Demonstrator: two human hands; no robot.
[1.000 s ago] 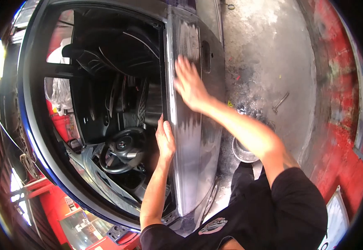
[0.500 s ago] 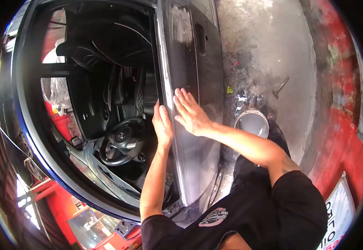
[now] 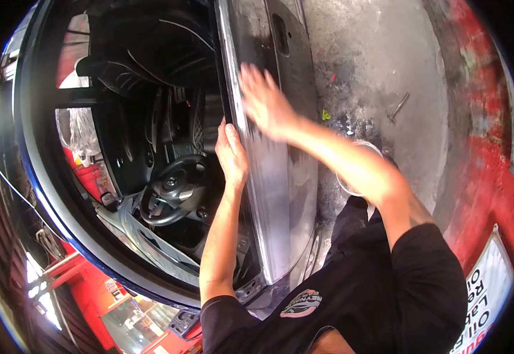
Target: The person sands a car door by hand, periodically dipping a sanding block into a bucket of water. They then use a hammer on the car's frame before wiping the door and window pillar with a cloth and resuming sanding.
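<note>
A car door (image 3: 280, 194) with a grey, dull, sanded-looking surface runs up the middle of the view, its window opening on the left. My left hand (image 3: 232, 156) holds the inner edge of the window sill, thumb on top and fingers partly hidden over the inside. Farther up the door, my right hand (image 3: 267, 109) lies flat on the outer panel just below the bright sill strip (image 3: 240, 118). Its fingers are stretched out and a little blurred; whether anything is under the palm is hidden. The door handle recess (image 3: 280, 34) is beyond it.
Inside the car are a steering wheel (image 3: 174, 189) and dark seats (image 3: 145, 44). A bucket (image 3: 344, 187), partly behind my right forearm, stands on the concrete floor (image 3: 381, 47). A hammer-like tool (image 3: 398, 107) lies near the red wall (image 3: 493, 159).
My right hand has slid up along the door panel, away from my body, and its forearm now covers much of the bucket. My left hand stays on the sill.
</note>
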